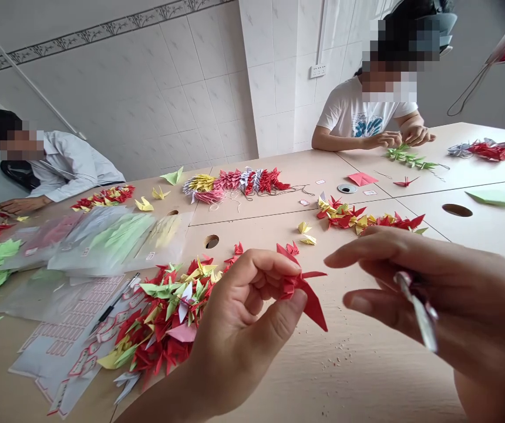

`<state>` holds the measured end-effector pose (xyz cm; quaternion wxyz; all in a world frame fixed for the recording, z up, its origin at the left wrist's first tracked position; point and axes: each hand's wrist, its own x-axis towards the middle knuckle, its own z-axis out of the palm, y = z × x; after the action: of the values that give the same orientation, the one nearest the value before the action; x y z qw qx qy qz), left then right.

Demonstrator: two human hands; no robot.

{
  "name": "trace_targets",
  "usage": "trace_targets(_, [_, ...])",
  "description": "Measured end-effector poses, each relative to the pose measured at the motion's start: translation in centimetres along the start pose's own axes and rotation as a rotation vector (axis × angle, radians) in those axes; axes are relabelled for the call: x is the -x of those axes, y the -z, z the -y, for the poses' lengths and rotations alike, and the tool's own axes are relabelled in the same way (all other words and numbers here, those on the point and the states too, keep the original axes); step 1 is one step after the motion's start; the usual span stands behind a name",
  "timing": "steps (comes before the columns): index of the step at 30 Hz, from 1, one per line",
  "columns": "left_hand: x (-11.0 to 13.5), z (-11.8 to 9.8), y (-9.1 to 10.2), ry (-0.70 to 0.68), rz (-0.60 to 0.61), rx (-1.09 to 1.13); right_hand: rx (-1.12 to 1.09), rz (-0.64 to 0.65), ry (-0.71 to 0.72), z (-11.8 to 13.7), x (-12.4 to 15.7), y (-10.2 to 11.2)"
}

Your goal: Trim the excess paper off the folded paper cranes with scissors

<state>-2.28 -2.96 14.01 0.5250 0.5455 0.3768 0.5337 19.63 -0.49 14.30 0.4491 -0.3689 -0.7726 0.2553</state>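
Tabletop: pale wood-grain panels set against a tiled wall; small pale crumbs lie near the wearer.
Red paper crane: off the tabletop, in the left hand, near the middle of the view.
Left fingers: thumb and forefinger pinching the crane's body; remaining fingers curled behind.
Right hand: just beside the crane, not touching it; thumb and forefinger spread, other fingers curled around a small metal tool, type unclear.
Crane status: wings and points formed, so folding appears complete or nearly so; any thread through it cannot be made out.
Finished lots: multicoloured bundle with trailing thread ends; red-and-yellow row, threading not discernible.
Remaining lots: loose pile of folded paper beside the left hand, judged not yet gathered into bundles.
Stock: clear plastic bags of coloured paper pieces; label sheets and black pen in front.
Across the tabletop: a co-worker's hands at a green strand.
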Motion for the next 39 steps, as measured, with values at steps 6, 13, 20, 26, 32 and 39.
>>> trace_targets(6, [0.0,-0.2,-0.1,0.069,0.057,0.024,-0.034,0.114,0.046,0.6,-1.4,-1.2])
trace_targets(13, [0.2,-0.2,-0.3,0.048,0.096,0.033,-0.11,0.123,0.033,1.0,-1.1,-1.6])
trace_targets(20, [-0.1,0.3,-0.2,0.017,0.154,0.219,-0.139,0.09,-0.058,1.4,-1.3,-1.9])
trace_targets(26, [-0.1,0.4,0.1,0.101,0.2,0.353,-0.301,0.093,-0.13,1.5,-1.5,-1.8])
trace_targets(32, [-0.1,0.2,0.1,0.11,0.191,0.34,-0.336,0.07,-0.184,1.9,-1.4,-1.8])
trace_targets(39, [-0.4,0.2,0.0,0.09,0.189,0.352,-0.353,0.116,-0.167,1.2,-1.7,-1.7])
